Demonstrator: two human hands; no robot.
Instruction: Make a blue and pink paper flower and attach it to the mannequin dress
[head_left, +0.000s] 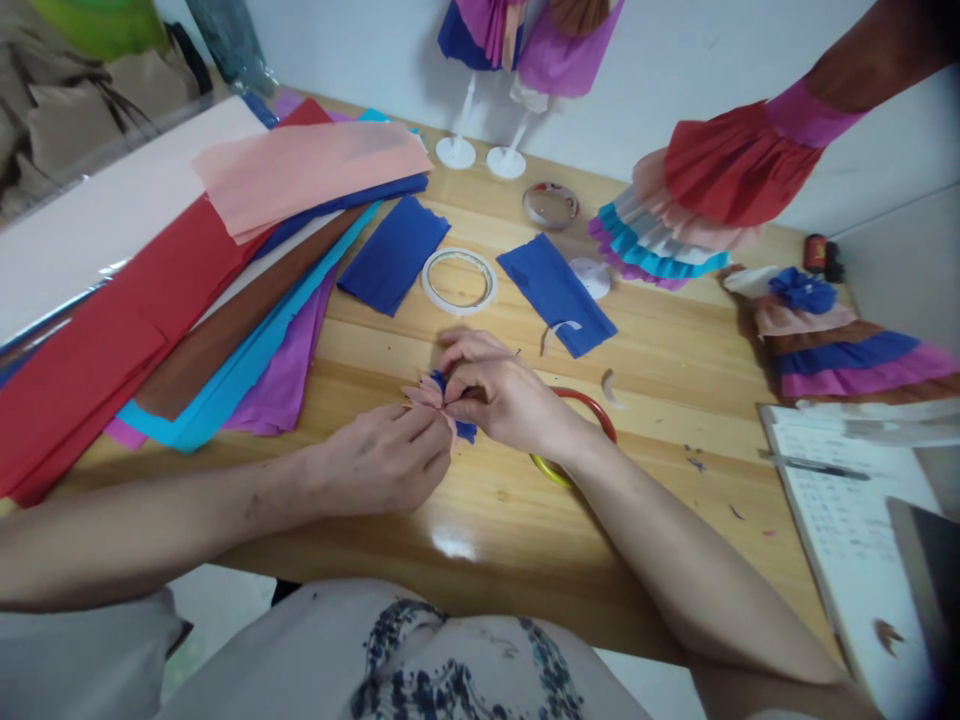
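At the centre of the frame, my left hand [394,452] and right hand [504,392] both pinch a small pink-and-blue paper piece [427,395], the left from below, the right from its right side, probably so that the thin layers cannot slip apart. Just above, a tape ring [430,288] lies between two blue paper pieces [394,255], likely for easy reach. My right wrist hides part of a red-and-yellow loop [592,405], so I cannot tell its whole shape. Stacked coloured paper [150,320] takes up the left side.
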